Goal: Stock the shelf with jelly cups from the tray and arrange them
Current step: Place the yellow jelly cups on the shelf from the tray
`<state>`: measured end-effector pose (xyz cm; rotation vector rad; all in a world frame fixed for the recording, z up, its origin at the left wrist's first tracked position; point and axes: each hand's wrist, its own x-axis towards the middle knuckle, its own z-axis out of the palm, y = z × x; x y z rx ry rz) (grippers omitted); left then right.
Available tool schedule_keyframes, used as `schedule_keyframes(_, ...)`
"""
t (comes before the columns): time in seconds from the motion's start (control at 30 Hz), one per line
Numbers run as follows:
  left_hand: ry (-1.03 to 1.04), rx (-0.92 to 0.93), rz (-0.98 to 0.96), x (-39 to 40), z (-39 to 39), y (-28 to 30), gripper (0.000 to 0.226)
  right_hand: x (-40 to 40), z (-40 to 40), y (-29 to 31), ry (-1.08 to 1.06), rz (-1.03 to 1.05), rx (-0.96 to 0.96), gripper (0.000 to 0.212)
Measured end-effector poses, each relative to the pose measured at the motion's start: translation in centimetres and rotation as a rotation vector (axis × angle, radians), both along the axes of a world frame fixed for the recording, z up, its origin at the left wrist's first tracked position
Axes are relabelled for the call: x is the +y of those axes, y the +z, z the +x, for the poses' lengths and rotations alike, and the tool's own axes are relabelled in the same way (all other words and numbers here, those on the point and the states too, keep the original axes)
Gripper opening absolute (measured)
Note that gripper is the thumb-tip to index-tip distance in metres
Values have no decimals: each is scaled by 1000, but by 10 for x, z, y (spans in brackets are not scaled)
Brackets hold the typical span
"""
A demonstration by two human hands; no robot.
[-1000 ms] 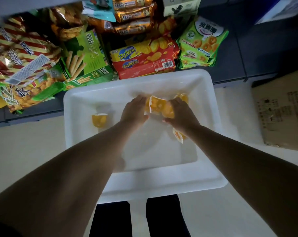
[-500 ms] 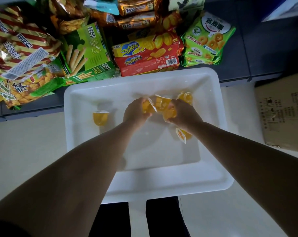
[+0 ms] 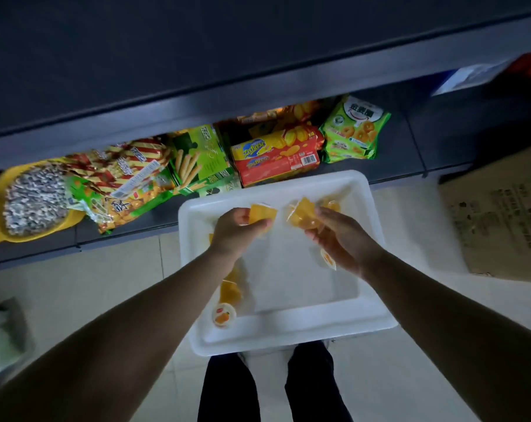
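The left hand and right hand — pressed together over one cluster half a second earlier — had parted and risen, each with fingers curled round its own orange jelly cups, above the far half of the white tray. More cups lay along the tray's left side. The dark upper shelf now filled the far view.

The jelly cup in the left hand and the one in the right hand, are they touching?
Apart. The head view shows bare white tray between left hand's jelly cup and right hand's jelly cup.
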<state>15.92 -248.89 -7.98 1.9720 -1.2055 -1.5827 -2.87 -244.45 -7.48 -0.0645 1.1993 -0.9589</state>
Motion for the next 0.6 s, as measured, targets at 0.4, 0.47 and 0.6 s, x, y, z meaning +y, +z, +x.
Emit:
schedule_keyframes(0.4,36,226,-220,-16,24,237,55,-14,12,218,81,-408,-220,85)
schedule_keyframes(0.47,20,240,-289,-20,27,280,46,-17,14,257,86,-483,-192,79)
schedule_keyframes(0.6,29,289,-429,-25,34,361,41,-26,20,344,145,-609,-61,59)
